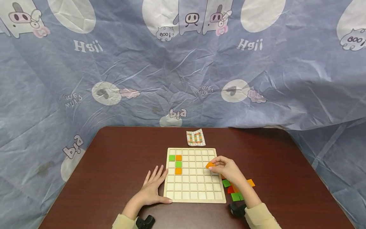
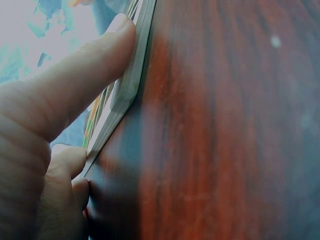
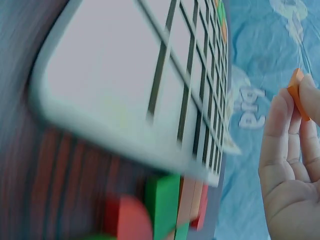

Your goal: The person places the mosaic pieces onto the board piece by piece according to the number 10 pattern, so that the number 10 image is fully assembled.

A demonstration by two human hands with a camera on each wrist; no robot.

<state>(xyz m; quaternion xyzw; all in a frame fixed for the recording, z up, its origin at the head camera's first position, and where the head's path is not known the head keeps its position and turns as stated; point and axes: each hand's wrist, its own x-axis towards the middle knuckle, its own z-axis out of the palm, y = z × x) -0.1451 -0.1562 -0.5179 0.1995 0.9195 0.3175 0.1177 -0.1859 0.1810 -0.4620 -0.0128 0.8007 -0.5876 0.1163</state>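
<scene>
An orange square tile [image 1: 210,164] is pinched between the thumb and fingertips of my right hand [image 1: 227,168], above the right side of the grid board [image 1: 197,178]. In the right wrist view the same orange tile [image 3: 298,95] shows edge-on at the fingertips. My left hand [image 1: 152,189] lies with fingers spread along the board's left edge, its thumb on the near left corner. On the board's upper left sit two green tiles, one at the far left [image 1: 172,157], and two orange tiles, the lower one [image 1: 178,171] beneath a green one.
Loose green, orange and red tiles [image 1: 235,196] lie right of the board, partly hidden by the right forearm. A small paper with a coloured grid pattern [image 1: 195,137] lies behind the board. A patterned blue cloth [image 1: 183,70] hangs behind the brown table [image 1: 125,152].
</scene>
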